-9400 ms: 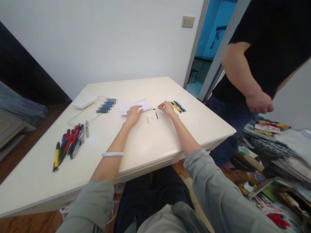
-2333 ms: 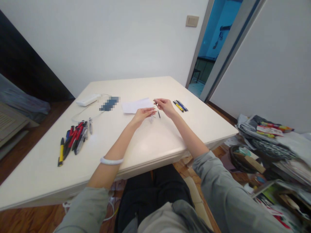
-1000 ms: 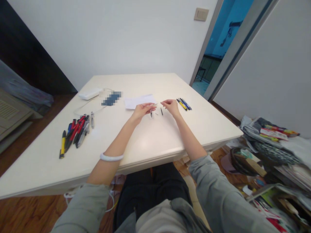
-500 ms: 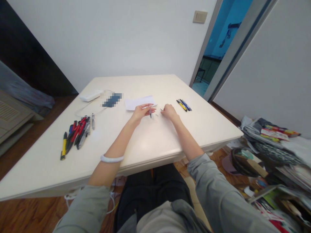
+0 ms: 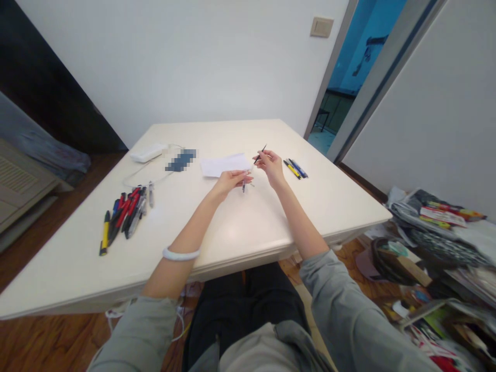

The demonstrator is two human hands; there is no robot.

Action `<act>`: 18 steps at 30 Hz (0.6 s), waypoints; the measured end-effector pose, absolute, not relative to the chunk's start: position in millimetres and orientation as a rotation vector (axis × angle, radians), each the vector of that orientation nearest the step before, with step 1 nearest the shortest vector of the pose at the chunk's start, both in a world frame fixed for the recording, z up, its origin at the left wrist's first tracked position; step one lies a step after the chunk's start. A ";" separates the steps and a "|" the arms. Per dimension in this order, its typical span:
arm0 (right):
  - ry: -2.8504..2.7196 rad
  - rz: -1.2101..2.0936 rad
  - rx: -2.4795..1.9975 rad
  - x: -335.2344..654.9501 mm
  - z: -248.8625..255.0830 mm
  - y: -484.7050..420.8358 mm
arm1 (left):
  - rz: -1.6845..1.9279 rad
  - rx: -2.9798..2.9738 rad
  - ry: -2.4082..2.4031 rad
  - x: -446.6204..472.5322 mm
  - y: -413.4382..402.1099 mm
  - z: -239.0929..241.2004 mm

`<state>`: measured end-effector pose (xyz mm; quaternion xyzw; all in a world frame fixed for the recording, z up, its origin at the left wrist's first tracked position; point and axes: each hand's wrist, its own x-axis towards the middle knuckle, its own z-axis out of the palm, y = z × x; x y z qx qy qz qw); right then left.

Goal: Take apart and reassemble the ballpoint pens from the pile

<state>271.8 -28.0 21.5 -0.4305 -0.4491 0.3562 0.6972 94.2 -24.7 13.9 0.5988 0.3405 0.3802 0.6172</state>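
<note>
Head camera shows me the right hand (image 5: 273,166), its grip closed around a tilted dark rod (image 5: 257,159), and the left hand (image 5: 229,183) pinching a slim part (image 5: 244,187) near white paper (image 5: 220,165).

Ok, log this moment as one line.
left hand: holds slim part | right hand: holds dark pointed piece | white paper: beyond left hand

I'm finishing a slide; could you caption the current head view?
Right hand holds a slim black piece, left hand a small part, near white paper on a table.
</note>
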 end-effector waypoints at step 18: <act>-0.968 0.943 -0.893 261.5 25.6 -37.5 | 0.808 1.389 0.776 94.1 -25.7 13.4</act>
